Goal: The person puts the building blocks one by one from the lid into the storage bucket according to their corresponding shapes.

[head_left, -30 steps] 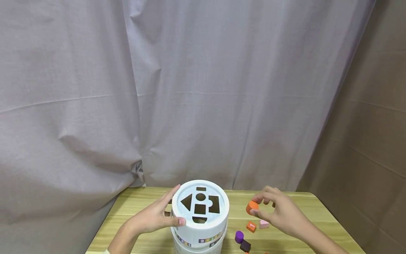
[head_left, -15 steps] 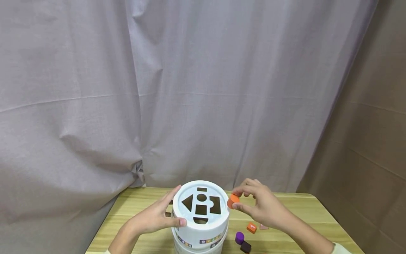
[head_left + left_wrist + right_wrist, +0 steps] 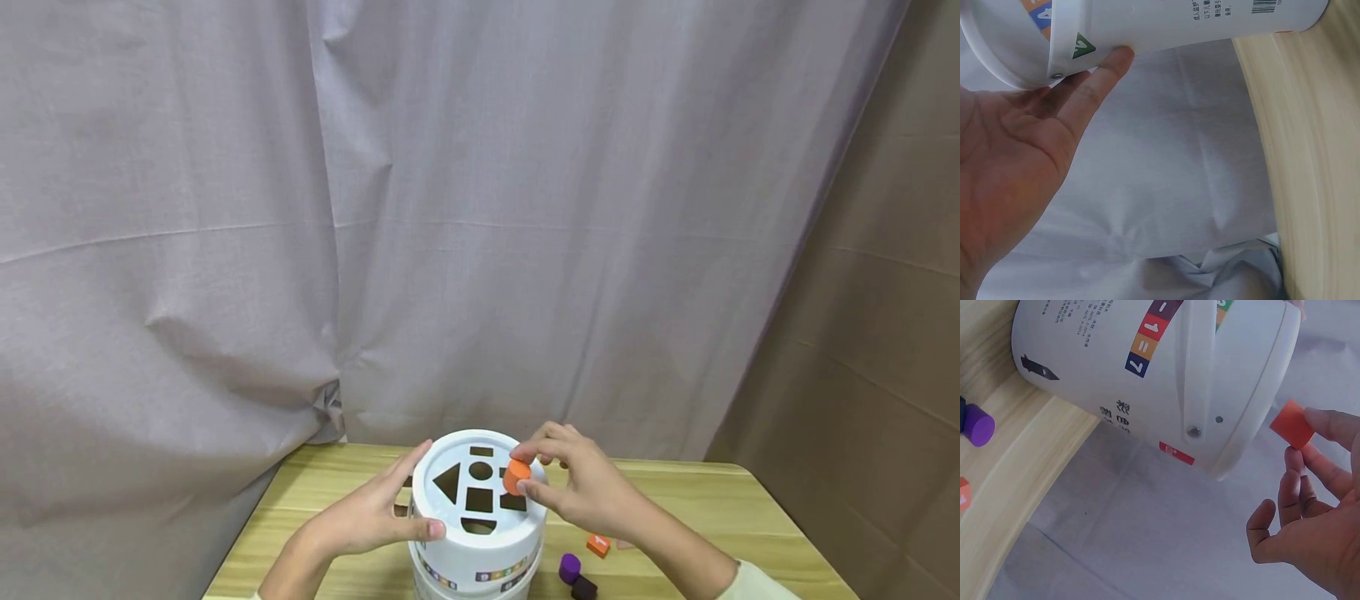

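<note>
purple cylinder (image 3: 569,567) | small orange block (image 3: 597,545) | wooden table (image 3: 690,517) | grey curtain (image 3: 375,208)

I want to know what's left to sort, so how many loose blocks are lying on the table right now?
3 for sure: a purple cylinder, a dark block just in front of it at the frame's edge, and an orange block by the right wrist. A pinkish sliver beside the orange one may be a fourth, mostly hidden.
</note>
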